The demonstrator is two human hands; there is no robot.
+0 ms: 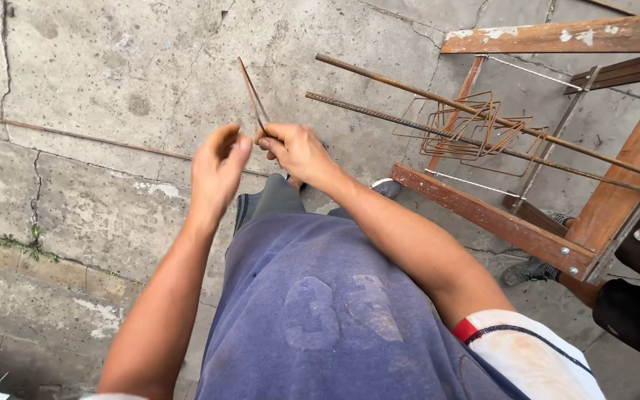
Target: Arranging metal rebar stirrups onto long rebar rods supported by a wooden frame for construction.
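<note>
My right hand (298,150) grips the lower end of a thin rusty steel rod (250,92) that slants up and away from me over the concrete floor. My left hand (216,170) is raised just to the left of it, fingers curled and pinched near the rod's lower end; it is blurred, and contact with the rod is unclear. Both hands are held out in front of my faded blue shorts (320,304).
To the right stands a wooden frame (498,218) with two long rusty rebars (409,78) laid across it and several bent wire stirrups (468,130) threaded on them. Another person's dark-clothed legs (638,296) are at the far right. Cracked concrete floor (98,81) fills the left.
</note>
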